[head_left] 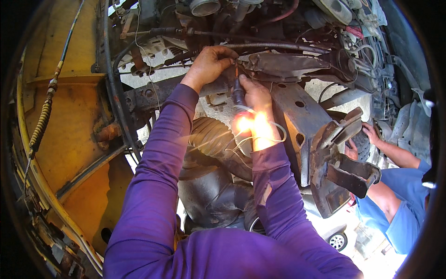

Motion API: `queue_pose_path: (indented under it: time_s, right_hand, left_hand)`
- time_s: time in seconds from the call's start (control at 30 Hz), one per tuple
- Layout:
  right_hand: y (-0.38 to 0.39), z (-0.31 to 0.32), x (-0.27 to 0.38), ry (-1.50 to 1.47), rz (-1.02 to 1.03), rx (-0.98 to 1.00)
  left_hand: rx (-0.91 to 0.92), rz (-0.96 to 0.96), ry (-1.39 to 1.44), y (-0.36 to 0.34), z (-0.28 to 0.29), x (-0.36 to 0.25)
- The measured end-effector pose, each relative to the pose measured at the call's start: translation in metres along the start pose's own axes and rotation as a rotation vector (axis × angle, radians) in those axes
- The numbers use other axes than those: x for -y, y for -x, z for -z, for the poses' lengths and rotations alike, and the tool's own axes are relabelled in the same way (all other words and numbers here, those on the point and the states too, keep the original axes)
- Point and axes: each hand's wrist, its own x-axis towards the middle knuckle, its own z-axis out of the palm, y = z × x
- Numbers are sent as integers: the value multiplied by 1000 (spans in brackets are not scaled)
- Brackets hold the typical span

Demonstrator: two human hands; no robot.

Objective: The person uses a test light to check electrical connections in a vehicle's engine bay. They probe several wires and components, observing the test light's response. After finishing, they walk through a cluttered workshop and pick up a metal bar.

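Both my arms, in purple sleeves, reach up among the greasy parts of a vehicle. My left hand (pixel 207 65) is closed, thumb and fingertips pinched at a spot beside a dark metal rod; what they pinch is too small to make out. Just right of it, my right hand (pixel 258 95) is closed round a dark-handled probe (pixel 239 93), whose thin orange shaft points up toward my left fingertips. A bright glow (pixel 245 122) blazes at the probe's lower end and washes out my right wrist. Thin pale wire (pixel 281 132) loops around that wrist.
A yellow body panel (pixel 69 116) with a spring-wrapped cable (pixel 42 111) stands at left. Ribbed hose (pixel 211 135) runs below my hands. Right of them are a grey steel beam (pixel 292 107) and a rusty bracket (pixel 325 181). Beyond it, another person's hand (pixel 370 135) rests on a part.
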Motion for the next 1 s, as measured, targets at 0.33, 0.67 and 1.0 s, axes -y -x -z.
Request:
queue_pose_path:
  time_s: [0.33, 0.67, 1.0]
  right_hand:
    - [-5, -7, 2, -256, -38, -110]
    - [-35, 20, -40, 167, 356, -153]
    - [-26, -3, -15, 295, 266, -255]
  left_hand:
    - [30, 29, 67, -4, -2, 1]
    - [38, 5, 48, -6, -5, -2]
    - [3, -57, 10, -4, -1, 4]
